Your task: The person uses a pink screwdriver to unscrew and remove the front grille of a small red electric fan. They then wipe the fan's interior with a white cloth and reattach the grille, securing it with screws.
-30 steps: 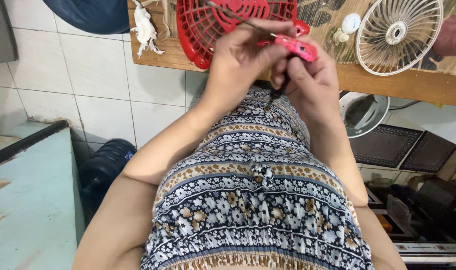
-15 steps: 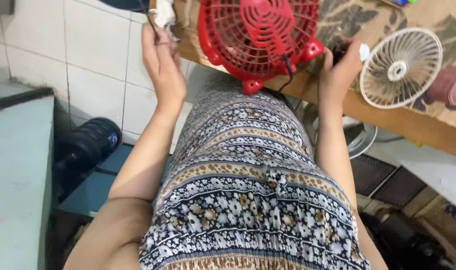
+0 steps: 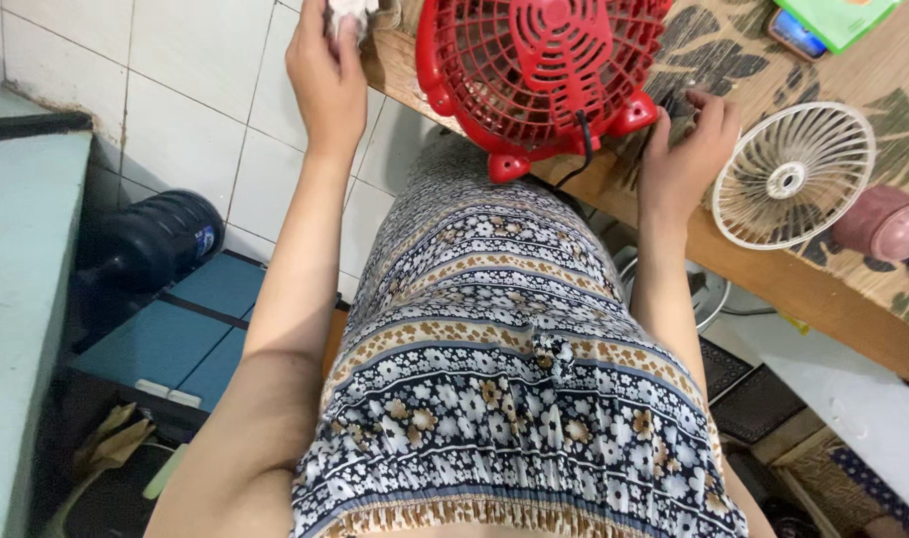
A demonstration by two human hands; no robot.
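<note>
A red fan with a round grille lies on the wooden table edge, its black cord hanging over the front. My left hand is at the table's left corner, closed on a white crumpled cloth that shows above my fingers. My right hand rests on the patterned table cover just right of the red fan, fingers bent on the surface; whether something small lies under them is hidden. My patterned dress fills the middle below.
A white fan grille lies right of my right hand, a pink cup beyond it. A green box sits at the table's far side. On the tiled floor left stand a dark water bottle and a blue box.
My hands have parted from the pink-handled tool and gone to either side of the red fan. The left hand took the white cloth; the right settled on the table cover.
</note>
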